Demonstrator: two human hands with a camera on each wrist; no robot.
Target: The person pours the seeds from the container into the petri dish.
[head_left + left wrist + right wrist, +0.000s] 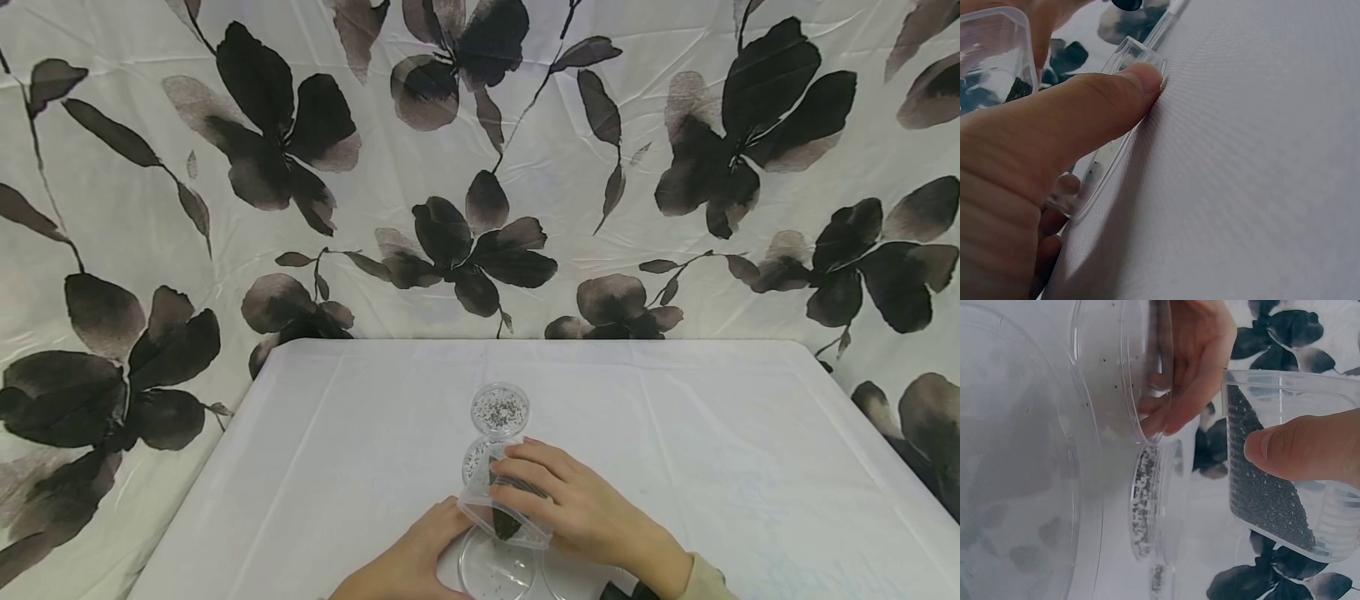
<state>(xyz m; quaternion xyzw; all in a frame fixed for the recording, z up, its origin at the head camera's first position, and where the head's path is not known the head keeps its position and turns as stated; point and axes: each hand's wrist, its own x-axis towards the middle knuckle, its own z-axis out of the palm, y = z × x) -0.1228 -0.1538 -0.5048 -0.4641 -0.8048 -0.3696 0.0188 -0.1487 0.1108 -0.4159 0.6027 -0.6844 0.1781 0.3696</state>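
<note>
My right hand [585,504] grips a clear plastic tub [478,502] holding dark, fine grains [1266,503]. The tub is tilted above a clear petri dish [497,575], and its grains slope to one side. In the right wrist view the thumb presses against the tub's wall. My left hand [412,554] holds that petri dish by its edge, thumb on one side and fingers on the other, as the left wrist view shows. A few dark specks lie in the dish.
Beyond the tub, two petri dishes with scattered dark grains, a far one [500,409] and a nearer one [474,460], stand on the white table [337,433]. Another clear dish [1019,444] is close to the right wrist. A black object [637,592] shows at the bottom edge.
</note>
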